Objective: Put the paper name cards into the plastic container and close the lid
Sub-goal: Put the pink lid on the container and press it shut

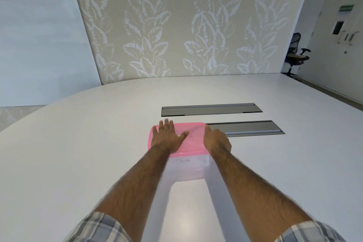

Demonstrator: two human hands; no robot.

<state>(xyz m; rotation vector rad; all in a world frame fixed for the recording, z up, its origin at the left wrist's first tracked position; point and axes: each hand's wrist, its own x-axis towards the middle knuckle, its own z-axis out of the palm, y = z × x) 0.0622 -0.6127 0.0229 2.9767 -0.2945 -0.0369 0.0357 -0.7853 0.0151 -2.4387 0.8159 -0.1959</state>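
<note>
Pink lid (193, 139) sat on the clear container (188, 167) on the white counter (78, 153), with the left hand (168, 139) spread flat on its left part and the right hand (217, 140) curled over its right edge, and a card (183, 161) showed faintly inside.
</note>
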